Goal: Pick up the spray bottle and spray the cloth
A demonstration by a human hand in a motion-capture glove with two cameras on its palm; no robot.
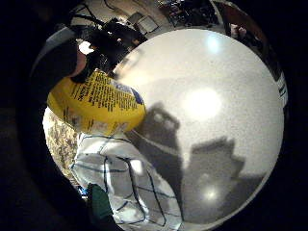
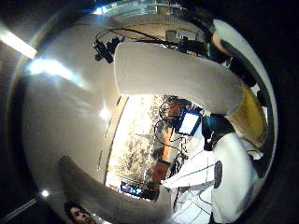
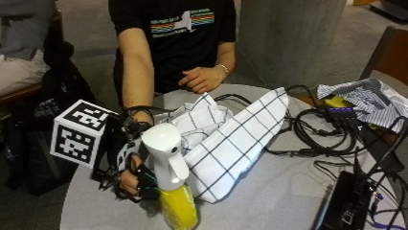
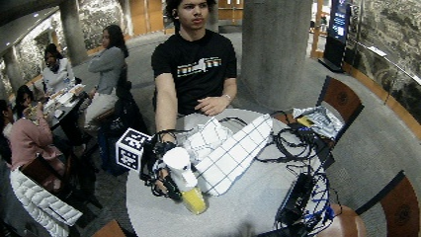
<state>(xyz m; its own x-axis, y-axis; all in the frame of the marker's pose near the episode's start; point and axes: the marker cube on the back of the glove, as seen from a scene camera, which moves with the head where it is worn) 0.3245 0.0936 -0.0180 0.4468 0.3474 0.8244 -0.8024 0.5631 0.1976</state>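
Outside view: the gloved right hand (image 3: 130, 176) is wrapped round the spray bottle (image 3: 171, 179) just below its white head, fingers curled about the neck. The bottle is upright near the table (image 3: 267, 203) edge, its yellow body cut off by the frame's lower edge. The white checked cloth (image 3: 232, 143) lies bunched just beside it; whether they touch, can't tell. The bare left hand (image 3: 201, 79) rests at the far table edge. Cables (image 3: 312, 132) and a striped cloth (image 3: 367, 98) sit off to the side.

Wide outside view: same hold, right hand (image 4: 160, 177) on the spray bottle (image 4: 184, 180), the cloth (image 4: 230, 153) beside it, the table (image 4: 250, 207) round.

Little-finger palm view: the yellow labelled body (image 1: 98, 103) is close to the palm, print unreadable; the cloth (image 1: 127, 185) is beneath, with shadows on the table (image 1: 211, 110).

Thumb palm view: the white bottle head (image 2: 177, 74) fills the middle, a yellow sliver (image 2: 252, 116) behind it, the cloth (image 2: 196, 186) partly hidden.
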